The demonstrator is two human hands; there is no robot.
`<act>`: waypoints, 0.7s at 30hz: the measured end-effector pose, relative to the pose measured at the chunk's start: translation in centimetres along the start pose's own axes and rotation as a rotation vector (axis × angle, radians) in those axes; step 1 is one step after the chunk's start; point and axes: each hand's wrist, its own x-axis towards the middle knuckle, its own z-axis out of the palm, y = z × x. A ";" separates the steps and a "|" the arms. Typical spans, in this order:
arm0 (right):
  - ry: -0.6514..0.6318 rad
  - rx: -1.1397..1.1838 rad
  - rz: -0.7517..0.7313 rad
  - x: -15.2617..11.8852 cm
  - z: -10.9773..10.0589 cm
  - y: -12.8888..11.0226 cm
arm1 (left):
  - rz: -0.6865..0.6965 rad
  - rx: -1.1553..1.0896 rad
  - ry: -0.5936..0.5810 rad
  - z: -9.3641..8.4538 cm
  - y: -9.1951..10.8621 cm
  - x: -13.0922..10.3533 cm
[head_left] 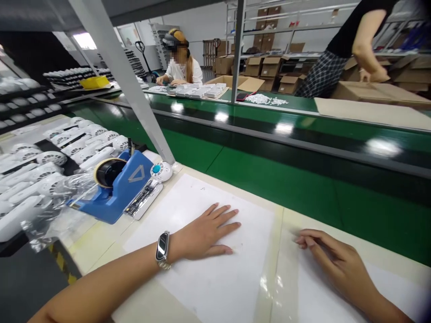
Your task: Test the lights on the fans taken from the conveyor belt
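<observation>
My left hand lies flat on a white sheet of paper, palm down with its fingers spread and nothing in them. To the right, my right hand is above the table near a clear taped strip, thumb and fingertips pinched together. A faint blur shows at those fingertips; whether something small is between them I cannot make out. Beyond my left hand stand a blue tape dispenser with a roll of tape, a white device with a bare circuit board, and its round vented head with a turquoise centre.
Many white handheld fan-like devices fill trays at the left, some beside crumpled plastic film. A green conveyor belt runs past the table. A slanted metal post rises at its edge. Across the belt, one person sits and another handles a carton.
</observation>
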 end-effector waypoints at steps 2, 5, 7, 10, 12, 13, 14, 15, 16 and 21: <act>0.013 0.047 0.020 0.0 0.2 -0.6 | 0.003 0.008 -0.002 0.0 -0.2 0.0; 0.029 0.110 0.062 0.0 0.4 -1.2 | 0.005 0.018 0.000 0.2 -0.3 0.0; 0.008 0.130 0.077 -0.1 0.5 -1.2 | 0.005 0.020 0.002 0.3 -0.4 -0.1; -0.032 0.105 0.058 -0.1 0.5 -0.8 | 0.005 0.021 0.012 0.2 -0.3 -0.1; -0.063 0.057 0.002 0.1 0.4 -0.8 | 0.000 0.020 0.012 0.1 -0.3 -0.1; -0.075 0.033 -0.026 0.2 0.3 -0.8 | -0.007 0.020 0.010 0.1 -0.3 -0.1; -0.085 0.014 -0.052 0.3 0.3 -1.0 | -0.015 0.020 0.008 0.0 -0.3 -0.1; -0.092 0.001 -0.073 0.4 0.2 -1.1 | -0.026 0.024 0.007 0.0 -0.3 -0.2; -0.098 -0.007 -0.089 0.5 0.2 -1.3 | -0.037 0.033 0.009 0.0 -0.3 -0.2; -0.119 -0.008 -0.134 0.8 0.2 -1.6 | -0.031 0.140 0.065 0.1 -0.4 -0.4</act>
